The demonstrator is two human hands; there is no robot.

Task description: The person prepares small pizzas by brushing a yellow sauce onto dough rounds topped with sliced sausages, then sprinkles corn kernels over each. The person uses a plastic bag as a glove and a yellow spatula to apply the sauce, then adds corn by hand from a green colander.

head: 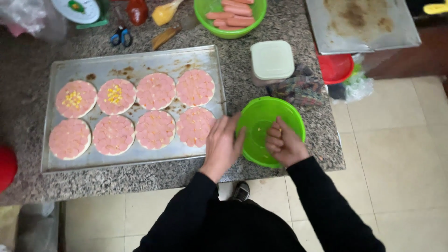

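1 head view, steeply downward, close over granite counter (280,32) edge — floor beyond

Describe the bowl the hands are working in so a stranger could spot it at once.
Find the metal baking tray on the granite counter; just off its right end, at the counter's front edge, sits a green bowl. Unlike the other green bowl, full of sausages, this one looks nearly empty, with both hands at it.
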